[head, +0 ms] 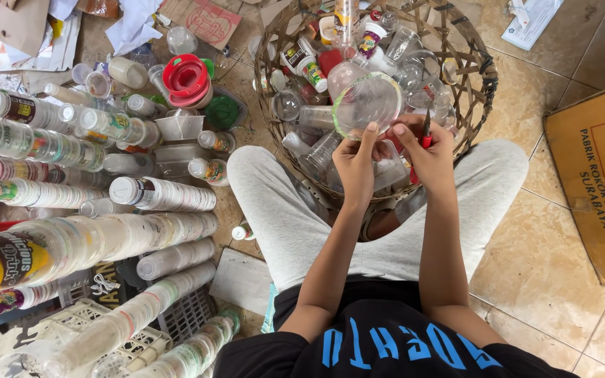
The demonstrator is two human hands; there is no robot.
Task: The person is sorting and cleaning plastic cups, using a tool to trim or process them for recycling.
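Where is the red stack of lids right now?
In the head view the red stack of lids lies on the floor at upper left, beside the woven basket, just above a green lid.

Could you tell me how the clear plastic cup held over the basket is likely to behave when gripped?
The clear cup looks thin-walled, so probably light and easily squashed. Both hands pinch its rim, suggesting little weight. Round, it would likely roll.

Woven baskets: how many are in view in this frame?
1. The round woven basket sits on the tiled floor between the person's knees, full of clear plastic cups. The left hand and right hand hold one clear cup over it. Clutter may hide others.
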